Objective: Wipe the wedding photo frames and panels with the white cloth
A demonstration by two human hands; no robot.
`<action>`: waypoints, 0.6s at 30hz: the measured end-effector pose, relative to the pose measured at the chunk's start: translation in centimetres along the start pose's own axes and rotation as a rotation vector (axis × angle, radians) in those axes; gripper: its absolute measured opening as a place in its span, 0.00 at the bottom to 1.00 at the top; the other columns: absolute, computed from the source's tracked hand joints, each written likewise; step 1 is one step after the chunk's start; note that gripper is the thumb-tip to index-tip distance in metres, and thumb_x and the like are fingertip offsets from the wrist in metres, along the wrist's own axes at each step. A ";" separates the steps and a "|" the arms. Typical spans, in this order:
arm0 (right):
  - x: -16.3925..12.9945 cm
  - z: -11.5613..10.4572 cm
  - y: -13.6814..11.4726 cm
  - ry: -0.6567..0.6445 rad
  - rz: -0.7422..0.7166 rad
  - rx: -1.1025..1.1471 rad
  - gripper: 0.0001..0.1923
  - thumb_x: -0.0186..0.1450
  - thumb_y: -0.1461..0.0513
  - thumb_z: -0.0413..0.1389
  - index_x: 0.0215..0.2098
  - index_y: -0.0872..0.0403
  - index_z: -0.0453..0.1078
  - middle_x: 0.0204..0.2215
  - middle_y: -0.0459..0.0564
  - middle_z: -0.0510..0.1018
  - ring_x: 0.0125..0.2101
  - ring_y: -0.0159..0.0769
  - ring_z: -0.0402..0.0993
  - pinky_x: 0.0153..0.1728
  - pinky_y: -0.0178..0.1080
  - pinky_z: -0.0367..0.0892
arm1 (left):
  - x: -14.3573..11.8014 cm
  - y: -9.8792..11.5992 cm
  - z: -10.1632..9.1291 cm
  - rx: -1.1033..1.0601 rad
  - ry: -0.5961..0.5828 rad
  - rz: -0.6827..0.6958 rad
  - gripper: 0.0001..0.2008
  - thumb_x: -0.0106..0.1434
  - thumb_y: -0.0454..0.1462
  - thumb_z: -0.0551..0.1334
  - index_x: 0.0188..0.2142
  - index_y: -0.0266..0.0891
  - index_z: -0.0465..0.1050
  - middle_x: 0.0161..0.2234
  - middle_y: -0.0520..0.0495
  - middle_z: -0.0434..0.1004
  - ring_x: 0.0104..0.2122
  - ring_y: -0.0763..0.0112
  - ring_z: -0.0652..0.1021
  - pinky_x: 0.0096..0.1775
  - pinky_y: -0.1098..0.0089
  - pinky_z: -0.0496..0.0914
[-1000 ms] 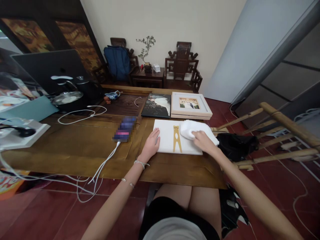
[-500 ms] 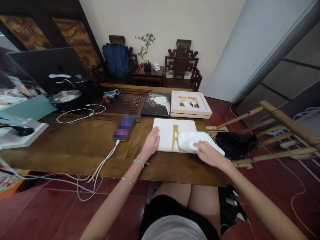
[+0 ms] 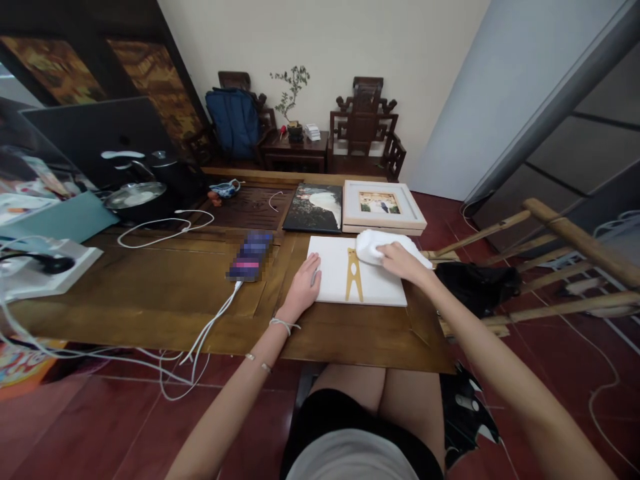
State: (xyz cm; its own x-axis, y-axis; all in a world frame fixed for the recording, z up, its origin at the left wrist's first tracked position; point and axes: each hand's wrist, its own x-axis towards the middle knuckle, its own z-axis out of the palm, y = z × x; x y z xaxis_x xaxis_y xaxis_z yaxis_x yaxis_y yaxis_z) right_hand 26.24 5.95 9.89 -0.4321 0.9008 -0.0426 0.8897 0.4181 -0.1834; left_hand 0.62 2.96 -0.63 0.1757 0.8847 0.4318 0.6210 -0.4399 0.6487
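At the far right of the white board (image 3: 329,270), our right hand (image 3: 400,261) grasps with its fingers the white cloth (image 3: 369,245), its long axis left-right, our left hand (image 3: 303,283) unclenched along the left edge.

The right hand (image 3: 401,262) and the cloth (image 3: 370,245) have moved from the board's (image 3: 330,280) near edge, where they were half a second ago, to its far right corner, uncovering the cat's (image 3: 350,259) right leg and the near right corner.
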 end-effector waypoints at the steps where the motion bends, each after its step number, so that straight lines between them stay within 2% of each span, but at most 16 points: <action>1: -1.5 0.5 -0.6 -0.009 0.005 -0.011 0.14 0.55 0.71 0.43 0.31 0.57 0.69 0.27 0.55 0.76 0.35 0.44 0.70 0.39 0.39 0.59 | 0.0 0.0 0.0 0.002 -0.001 0.001 0.19 0.64 0.33 0.50 0.53 0.32 0.67 0.57 0.37 0.65 0.60 0.59 0.63 0.61 0.55 0.57; 3: -5.1 1.3 -2.1 -0.032 0.011 -0.033 0.14 0.55 0.72 0.43 0.32 0.57 0.69 0.30 0.56 0.77 0.37 0.44 0.71 0.42 0.40 0.60 | 0.0 -0.1 0.1 0.003 0.000 0.002 0.19 0.64 0.33 0.51 0.53 0.31 0.67 0.57 0.36 0.65 0.60 0.58 0.63 0.61 0.55 0.57; 5: -8.7 2.0 -3.5 -0.055 -0.024 -0.030 0.16 0.54 0.73 0.42 0.32 0.57 0.69 0.40 0.58 0.77 0.44 0.44 0.71 0.49 0.43 0.57 | 0.0 -0.1 0.2 0.004 0.006 0.003 0.19 0.64 0.33 0.51 0.53 0.30 0.67 0.57 0.35 0.65 0.60 0.58 0.63 0.61 0.55 0.57; 7: -11.9 2.2 -4.7 -0.087 -0.072 -0.009 0.17 0.53 0.74 0.43 0.33 0.56 0.69 0.50 0.59 0.72 0.51 0.45 0.67 0.53 0.45 0.55 | -0.1 -0.2 0.2 0.006 0.011 0.006 0.19 0.64 0.33 0.50 0.53 0.30 0.67 0.57 0.35 0.65 0.60 0.58 0.63 0.61 0.55 0.57; 9: -13.9 2.1 -5.5 -0.121 -0.109 0.026 0.18 0.52 0.74 0.43 0.33 0.56 0.69 0.53 0.58 0.70 0.53 0.44 0.65 0.55 0.46 0.53 | -0.1 -0.2 0.3 0.013 0.008 0.007 0.19 0.64 0.33 0.50 0.53 0.29 0.67 0.57 0.34 0.65 0.60 0.57 0.63 0.61 0.54 0.57; 10: -14.3 2.0 -5.6 -0.133 -0.109 0.041 0.18 0.52 0.74 0.43 0.33 0.55 0.69 0.51 0.57 0.72 0.53 0.44 0.66 0.55 0.46 0.54 | -0.1 -0.2 0.3 0.017 0.006 0.006 0.19 0.64 0.33 0.50 0.53 0.28 0.67 0.57 0.33 0.65 0.60 0.57 0.63 0.60 0.54 0.57; 12: -14.1 1.6 -5.5 -0.138 -0.074 0.051 0.17 0.52 0.74 0.43 0.31 0.55 0.69 0.42 0.56 0.77 0.49 0.43 0.69 0.54 0.45 0.56 | -0.1 -0.2 0.2 0.018 0.006 0.006 0.19 0.64 0.33 0.50 0.52 0.28 0.67 0.57 0.33 0.65 0.60 0.57 0.63 0.61 0.55 0.57; 15: -11.2 1.1 -4.7 -0.109 -0.007 0.040 0.15 0.55 0.72 0.43 0.33 0.56 0.70 0.31 0.55 0.77 0.43 0.44 0.72 0.48 0.43 0.62 | -0.1 -0.2 0.2 0.013 0.014 0.012 0.19 0.64 0.33 0.50 0.52 0.29 0.67 0.57 0.34 0.65 0.59 0.58 0.64 0.61 0.55 0.58; 18: -6.2 1.0 -4.0 -0.073 0.011 0.038 0.16 0.58 0.70 0.43 0.39 0.58 0.69 0.36 0.58 0.76 0.43 0.45 0.70 0.46 0.44 0.63 | -0.1 -0.2 0.1 0.017 0.015 0.017 0.19 0.64 0.34 0.51 0.52 0.30 0.67 0.57 0.34 0.65 0.59 0.58 0.64 0.60 0.55 0.58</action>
State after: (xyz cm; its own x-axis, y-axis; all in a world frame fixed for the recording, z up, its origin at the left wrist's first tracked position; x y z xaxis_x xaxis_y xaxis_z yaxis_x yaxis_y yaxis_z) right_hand 25.21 -1.38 9.88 -0.4331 0.8939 -0.1157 0.8888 0.4022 -0.2196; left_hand 0.51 2.99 -0.88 0.1751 0.8747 0.4520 0.6310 -0.4521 0.6304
